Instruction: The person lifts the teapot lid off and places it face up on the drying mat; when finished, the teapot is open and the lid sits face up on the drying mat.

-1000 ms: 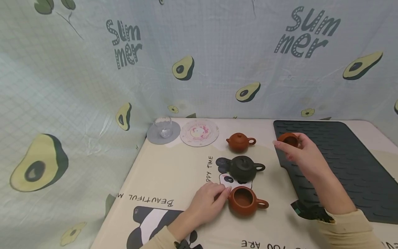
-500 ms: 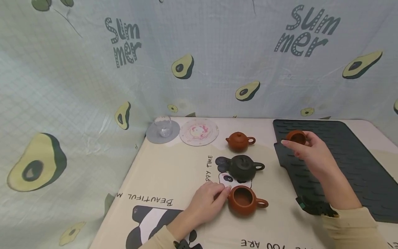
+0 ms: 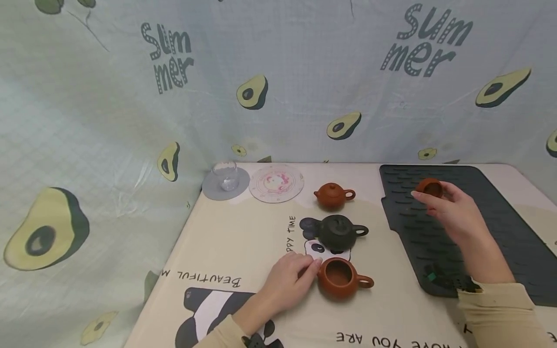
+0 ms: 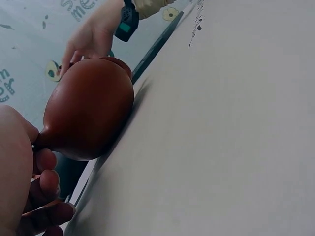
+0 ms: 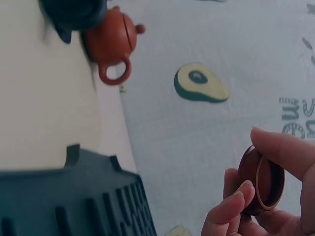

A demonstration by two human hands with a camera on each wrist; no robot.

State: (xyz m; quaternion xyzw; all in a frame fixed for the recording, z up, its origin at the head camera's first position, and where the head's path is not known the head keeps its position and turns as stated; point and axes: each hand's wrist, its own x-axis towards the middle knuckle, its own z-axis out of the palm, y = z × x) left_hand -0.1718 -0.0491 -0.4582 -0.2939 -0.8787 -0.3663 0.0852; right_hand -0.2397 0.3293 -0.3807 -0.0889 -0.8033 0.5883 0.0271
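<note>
In the head view my left hand (image 3: 287, 282) is at the spout of a reddish-brown clay teapot (image 3: 337, 289) that stands lidless on the table, its handle to the right. The left wrist view shows thumb and finger pinching the spout of this teapot (image 4: 91, 108). Over the black ridged mat, my right hand (image 3: 463, 212) holds a small brown clay cup (image 3: 430, 187) tilted with its opening toward me. Thumb and fingers grip the cup (image 5: 261, 182) by its sides in the right wrist view.
Behind the lidless teapot stand a dark teapot (image 3: 338, 233) and a small lidded brown teapot (image 3: 332, 197). A clear glass (image 3: 228, 180) sits on a grey coaster (image 3: 212, 192) at the far left, beside a pink patterned coaster (image 3: 270, 195). The black mat (image 3: 404, 212) covers the right side.
My right hand has moved right with the cup, from the mat's left edge to farther over the mat. My left hand stays at the teapot's spout.
</note>
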